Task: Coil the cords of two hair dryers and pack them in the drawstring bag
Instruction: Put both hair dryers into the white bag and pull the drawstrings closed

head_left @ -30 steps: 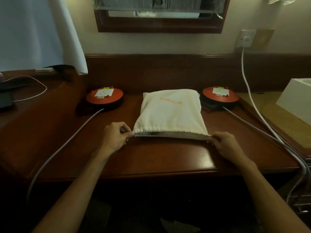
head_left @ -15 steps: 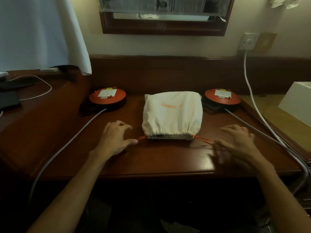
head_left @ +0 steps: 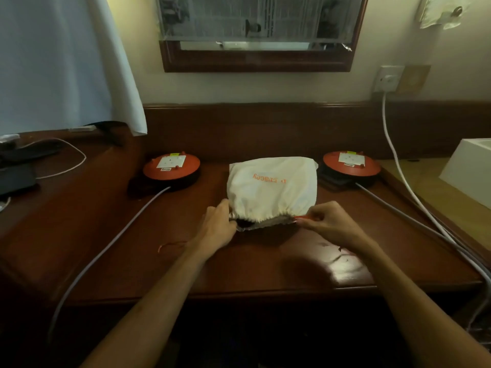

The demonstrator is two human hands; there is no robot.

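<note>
— Where are we in the job?

— I'm judging it to be the closing step. The drawstring bag (head_left: 272,191) is lying bulging on the desk (head_left: 265,266), between two red cable reels (head_left: 171,166), its mouth gathered and facing me (I'm not seeing either dryer, so presumably both are inside).

— And the hands?

— My left hand (head_left: 218,229) is gripping the left corner of the puckered mouth; my right hand (head_left: 328,224) is pinching the orange drawstring (head_left: 301,218) at the right corner.

— What's next?

— I'm thinking the mouth is still gaping a little, so it's calling for an outward pull on the cord while the left hand is bracing the fabric.
</note>
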